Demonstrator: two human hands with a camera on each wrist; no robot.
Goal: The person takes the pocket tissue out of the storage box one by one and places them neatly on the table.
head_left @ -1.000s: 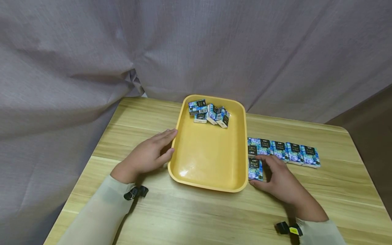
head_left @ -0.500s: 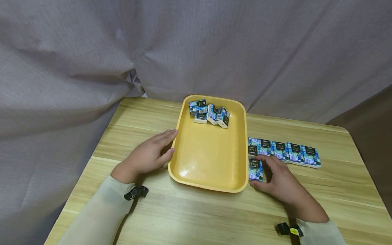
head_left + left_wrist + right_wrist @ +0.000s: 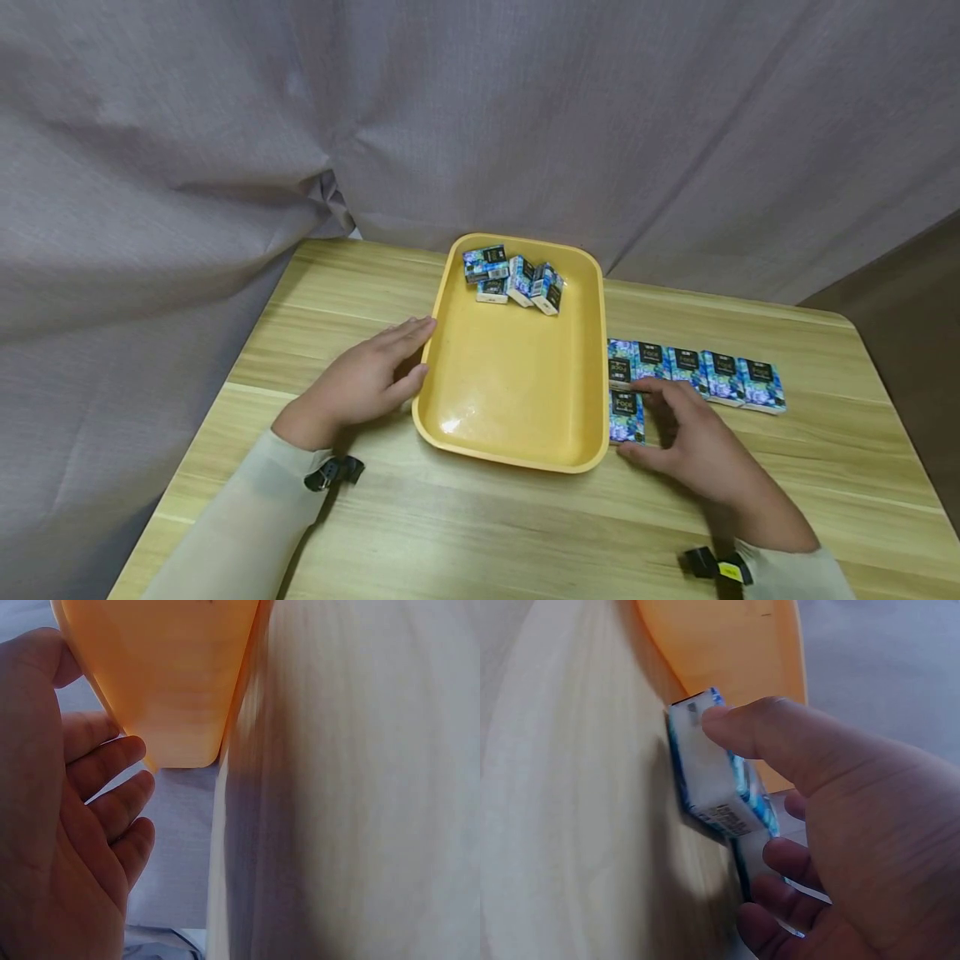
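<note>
In the head view my left hand [image 3: 367,379] rests its fingertips against the left side of a yellow plastic tray [image 3: 517,461]. The left wrist view has its fingers [image 3: 112,761] relaxed along the tray's rim. Right of the tray, a blue floral pocket tissue pack [image 3: 626,417] marked "Face" lies flat on the table. My right hand [image 3: 693,437] spans this pack loosely, thumb at its near end and index finger by its far end. In the right wrist view the thumb [image 3: 735,727] overlaps the white end of the pack [image 3: 705,761]; the index fingertip is hidden.
A side-by-side row of several matching tissue packs [image 3: 686,371] runs rightward behind the nearest pack. Several more packs [image 3: 521,279] lie jumbled at the tray's far end. The wooden table [image 3: 450,533] meets a grey curtain [image 3: 525,125] at the back.
My right hand has slid slightly to the right, while the pack beside the tray stays in place. The left hand and the tray have hardly moved.
</note>
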